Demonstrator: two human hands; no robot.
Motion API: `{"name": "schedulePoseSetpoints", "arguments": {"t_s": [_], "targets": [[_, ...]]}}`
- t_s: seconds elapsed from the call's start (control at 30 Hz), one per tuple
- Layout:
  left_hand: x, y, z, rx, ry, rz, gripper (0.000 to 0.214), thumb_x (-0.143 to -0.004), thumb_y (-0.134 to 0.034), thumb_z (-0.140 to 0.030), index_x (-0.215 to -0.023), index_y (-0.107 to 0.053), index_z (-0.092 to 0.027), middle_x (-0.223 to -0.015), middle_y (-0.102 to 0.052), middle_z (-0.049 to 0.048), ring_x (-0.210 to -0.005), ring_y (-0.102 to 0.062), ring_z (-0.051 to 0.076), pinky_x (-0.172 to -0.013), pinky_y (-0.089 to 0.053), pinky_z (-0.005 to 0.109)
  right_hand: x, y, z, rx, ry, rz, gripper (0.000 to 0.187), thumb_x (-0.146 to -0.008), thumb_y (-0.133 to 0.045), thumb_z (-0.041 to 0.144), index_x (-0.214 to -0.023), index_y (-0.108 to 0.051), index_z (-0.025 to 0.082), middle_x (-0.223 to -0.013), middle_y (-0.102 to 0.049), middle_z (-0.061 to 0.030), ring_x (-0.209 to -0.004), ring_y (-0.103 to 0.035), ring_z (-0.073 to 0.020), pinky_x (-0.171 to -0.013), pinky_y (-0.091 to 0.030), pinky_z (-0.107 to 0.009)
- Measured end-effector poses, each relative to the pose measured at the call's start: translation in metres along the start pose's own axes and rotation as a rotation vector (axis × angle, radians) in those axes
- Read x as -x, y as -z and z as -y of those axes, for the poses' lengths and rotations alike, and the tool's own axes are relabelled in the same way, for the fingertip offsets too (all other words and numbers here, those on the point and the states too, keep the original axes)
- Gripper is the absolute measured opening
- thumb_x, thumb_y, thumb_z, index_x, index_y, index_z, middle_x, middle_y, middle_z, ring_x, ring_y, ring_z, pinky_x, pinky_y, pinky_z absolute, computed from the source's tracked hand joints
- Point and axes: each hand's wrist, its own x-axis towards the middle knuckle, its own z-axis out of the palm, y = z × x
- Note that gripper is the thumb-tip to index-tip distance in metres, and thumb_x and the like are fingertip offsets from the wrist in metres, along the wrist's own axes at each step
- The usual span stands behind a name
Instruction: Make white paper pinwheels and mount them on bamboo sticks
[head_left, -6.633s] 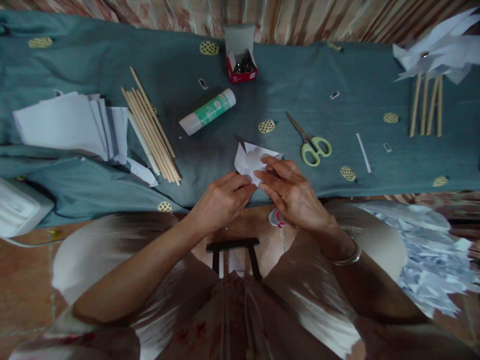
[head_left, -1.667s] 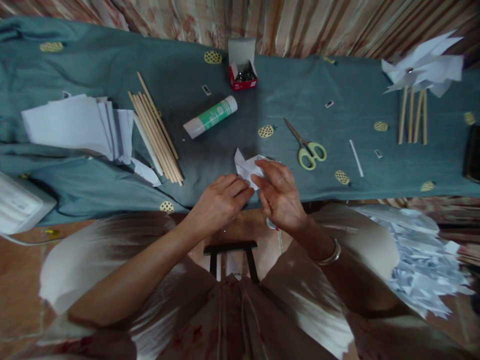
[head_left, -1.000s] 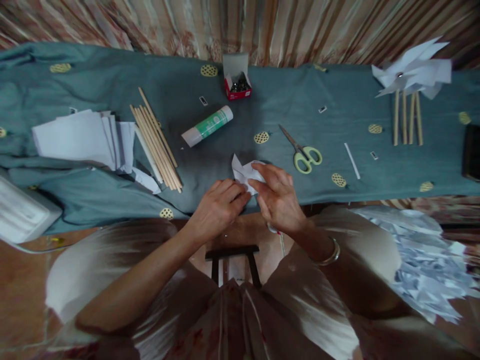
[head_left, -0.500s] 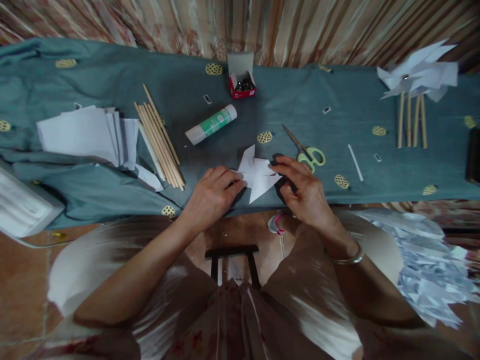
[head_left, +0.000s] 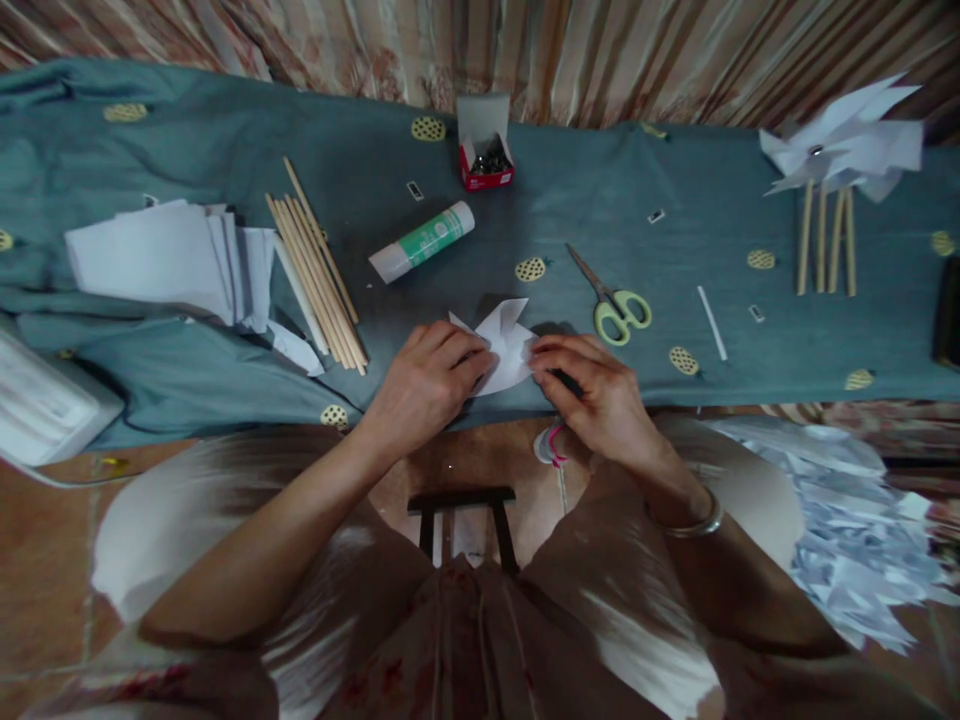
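Note:
A white paper pinwheel with folded blades is between my hands, near the front edge of the cloth. My left hand is closed on its left side, fingertips pressing the paper. With thumb and fingers pinched, my right hand grips the right blade. Scissors with green handles lie just beyond my right hand. A glue stick with a green label rests past my left hand, and a small red and white box of dark metal pieces stands open behind it.
Wooden sticks lie left, beside stacked white paper. Finished pinwheels on sticks lie far right. A thin white strip is right of the scissors. Paper pieces are heaped below right. A white appliance sits at the left edge.
The pinwheel has turned a little between my hands. My right hand has moved left and inward, its fingers now pinched on the right blade. The camera view has shifted slightly.

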Motion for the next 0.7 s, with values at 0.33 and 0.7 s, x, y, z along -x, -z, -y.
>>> {"name": "schedulePoseSetpoints", "arguments": {"t_s": [0.33,0.7], "targets": [[0.004,-0.003,-0.004,0.057,0.006,-0.025,0.02,-0.101,-0.051,-0.021,-0.107,-0.07,-0.021,-0.108,-0.075,0.0047,-0.117,-0.06,0.024,-0.1,-0.042,0.046,-0.005,-0.012,0.007,-0.074,-0.016,-0.004,0.011,-0.094,-0.059,0.019,-0.097,-0.07,0.021,-0.091,-0.075,-0.0033,-0.086,-0.068,-0.0197,-0.083,-0.055,-0.036],[0.012,-0.006,-0.016,0.052,-0.026,-0.079,0.021,-0.101,-0.05,-0.017,-0.108,-0.07,-0.019,-0.107,-0.076,0.0033,-0.118,-0.061,0.022,-0.103,-0.042,0.045,-0.007,-0.024,0.01,-0.033,-0.147,-0.048,0.021,-0.092,-0.061,0.025,-0.112,-0.064,0.02,-0.091,-0.072,-0.0045,-0.083,-0.069,-0.0197,-0.08,-0.059,-0.036]]}}
